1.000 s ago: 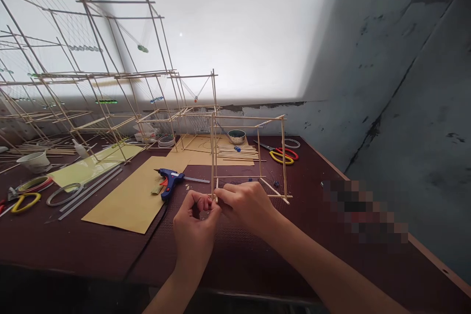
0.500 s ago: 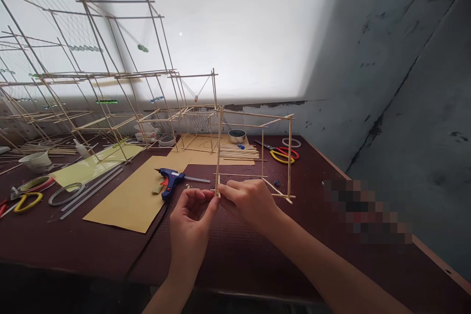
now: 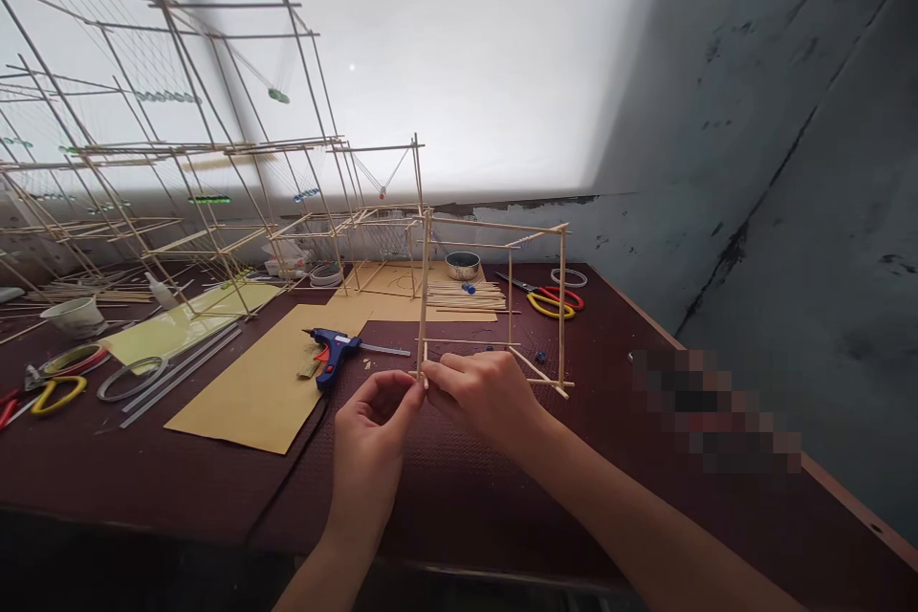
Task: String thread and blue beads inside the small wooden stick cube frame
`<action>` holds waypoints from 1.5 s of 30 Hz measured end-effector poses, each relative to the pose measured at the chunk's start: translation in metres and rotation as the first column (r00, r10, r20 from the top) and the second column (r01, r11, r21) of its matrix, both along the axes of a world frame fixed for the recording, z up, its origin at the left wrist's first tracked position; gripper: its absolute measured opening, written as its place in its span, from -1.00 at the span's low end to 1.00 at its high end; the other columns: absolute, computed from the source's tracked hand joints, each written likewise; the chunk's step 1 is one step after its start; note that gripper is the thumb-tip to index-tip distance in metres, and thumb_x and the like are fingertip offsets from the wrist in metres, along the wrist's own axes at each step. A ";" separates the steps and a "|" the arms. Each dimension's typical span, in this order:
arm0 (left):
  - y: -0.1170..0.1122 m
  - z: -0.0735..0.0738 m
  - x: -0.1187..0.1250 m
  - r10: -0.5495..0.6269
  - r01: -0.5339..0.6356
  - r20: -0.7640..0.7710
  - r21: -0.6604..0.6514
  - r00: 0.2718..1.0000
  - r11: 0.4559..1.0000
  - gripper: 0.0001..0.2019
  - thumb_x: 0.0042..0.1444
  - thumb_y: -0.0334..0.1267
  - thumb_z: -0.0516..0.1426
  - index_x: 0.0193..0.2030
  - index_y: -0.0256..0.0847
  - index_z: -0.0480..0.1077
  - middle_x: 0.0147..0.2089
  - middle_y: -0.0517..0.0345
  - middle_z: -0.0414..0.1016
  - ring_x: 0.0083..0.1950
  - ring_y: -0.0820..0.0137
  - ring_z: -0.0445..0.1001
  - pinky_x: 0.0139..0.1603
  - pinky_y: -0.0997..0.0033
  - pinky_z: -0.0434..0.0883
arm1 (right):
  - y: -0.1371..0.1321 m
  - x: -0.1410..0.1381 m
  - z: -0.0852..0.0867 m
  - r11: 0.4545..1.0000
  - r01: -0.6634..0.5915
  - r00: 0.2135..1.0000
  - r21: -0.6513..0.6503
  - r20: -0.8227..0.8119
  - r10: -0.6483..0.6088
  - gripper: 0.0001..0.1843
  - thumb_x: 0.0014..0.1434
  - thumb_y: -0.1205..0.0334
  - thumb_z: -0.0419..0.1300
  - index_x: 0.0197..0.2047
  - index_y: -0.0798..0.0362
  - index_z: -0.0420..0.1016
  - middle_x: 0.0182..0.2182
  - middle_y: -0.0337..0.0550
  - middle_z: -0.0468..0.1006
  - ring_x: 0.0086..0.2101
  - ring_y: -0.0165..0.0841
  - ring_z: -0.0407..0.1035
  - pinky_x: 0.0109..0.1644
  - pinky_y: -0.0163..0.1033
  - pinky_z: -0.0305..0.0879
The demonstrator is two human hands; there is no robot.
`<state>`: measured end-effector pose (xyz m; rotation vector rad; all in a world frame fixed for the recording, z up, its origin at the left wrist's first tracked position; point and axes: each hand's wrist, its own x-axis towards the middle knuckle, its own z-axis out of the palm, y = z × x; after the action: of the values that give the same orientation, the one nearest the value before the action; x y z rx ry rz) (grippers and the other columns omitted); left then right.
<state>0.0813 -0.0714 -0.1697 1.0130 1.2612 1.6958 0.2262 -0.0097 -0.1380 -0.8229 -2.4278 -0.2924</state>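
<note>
A cube-like wooden stick frame point(image 3: 563, 306) stands on the dark red table in front of me. At its near left bottom corner, my left hand point(image 3: 377, 421) pinches the joint between thumb and fingers. My right hand point(image 3: 488, 392) closes on the bottom stick beside that same corner; its fingertips are partly hidden behind the hand. The upright stick point(image 3: 425, 296) rises from between my hands. Left of them, a blue hot glue gun point(image 3: 334, 354) with a clear glue stick in its back lies on brown card point(image 3: 244, 402).
Taller stick frames point(image 3: 179, 148) with hanging beads fill the left side. Behind my frame are loose sticks point(image 3: 466, 295), a round tin point(image 3: 463, 265) and red-and-yellow scissors point(image 3: 556, 303). Clear glue sticks point(image 3: 179, 373), tape rolls point(image 3: 76, 359) and a white cup point(image 3: 74, 314) lie left.
The stick frame has shifted very slightly left. Both hands keep their hold at the same corner, and the left fingers have moved a little.
</note>
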 end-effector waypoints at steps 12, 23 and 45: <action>0.007 0.010 0.000 -0.104 0.214 0.533 -0.148 0.839 0.965 -0.77 -0.15 -0.40 0.43 -0.29 -0.35 0.59 -0.24 0.05 0.60 -0.24 0.51 0.52 -0.18 0.61 0.48 | 0.002 0.001 -0.002 1.000 0.019 0.997 0.003 0.071 -0.019 -0.79 0.37 0.21 0.08 -0.18 0.02 0.54 -0.38 -0.28 0.60 -0.49 -0.40 0.42 -0.40 -0.21 -0.04; 0.008 0.004 0.000 -0.243 0.243 0.016 -0.045 0.970 0.969 -0.70 0.20 -0.07 0.22 -0.06 -0.25 0.52 -0.14 0.07 0.59 -0.10 0.39 0.49 -0.03 0.47 0.39 | 0.003 0.002 0.003 0.993 -0.008 1.000 -0.121 0.024 0.011 -0.79 0.36 0.23 0.08 -0.18 0.00 0.55 -0.36 -0.24 0.60 -0.43 -0.41 0.44 -0.40 -0.24 -0.01; 0.009 -0.017 0.001 -0.286 0.289 0.150 0.000 0.946 0.957 -0.73 0.25 -0.09 0.19 -0.01 -0.19 0.49 -0.16 0.11 0.49 -0.11 0.42 0.38 -0.02 0.46 0.31 | 0.007 -0.012 0.027 0.730 -0.228 0.921 -0.644 -0.385 -0.053 -0.75 0.30 0.21 0.13 -0.38 0.07 0.52 -0.54 -0.29 0.54 -0.48 -0.48 0.34 -0.40 -0.37 0.15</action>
<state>0.0820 -0.0626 -0.1864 0.9853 0.9812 1.4978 0.2143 -0.0029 -0.1109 -0.9387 -2.1654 0.7948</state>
